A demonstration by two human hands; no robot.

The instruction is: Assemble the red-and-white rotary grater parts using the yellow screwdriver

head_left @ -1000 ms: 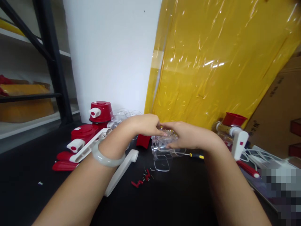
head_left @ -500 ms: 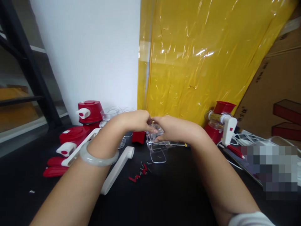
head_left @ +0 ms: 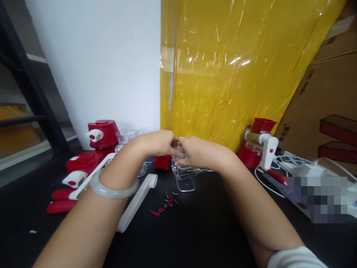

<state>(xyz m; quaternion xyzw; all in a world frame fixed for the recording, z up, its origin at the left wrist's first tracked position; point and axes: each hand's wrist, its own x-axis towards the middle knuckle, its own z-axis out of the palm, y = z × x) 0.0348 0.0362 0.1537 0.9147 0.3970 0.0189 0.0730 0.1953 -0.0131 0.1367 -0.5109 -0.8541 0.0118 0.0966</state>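
A clear plastic part with a rounded rectangular loop lies on the black table, its upper portion between both hands. My left hand has its fingers bent down onto it from the left. From the right, my right hand closes thumb and fingers around the same part, its fingertips close to the left ones. Whatever small piece sits between the fingertips is largely covered. Small red pieces and screws are scattered just in front. A white crank arm rests to their left, and a red part stands behind.
Red housings with white knobs and several clear cups stand at left. A red-and-clear cranked device, white cables and a tablet are at right. Yellow film and a white panel rise behind.
The view has shifted slightly, so the scene sits a little further left. Both hands stay on the clear part with nearly the same grip.
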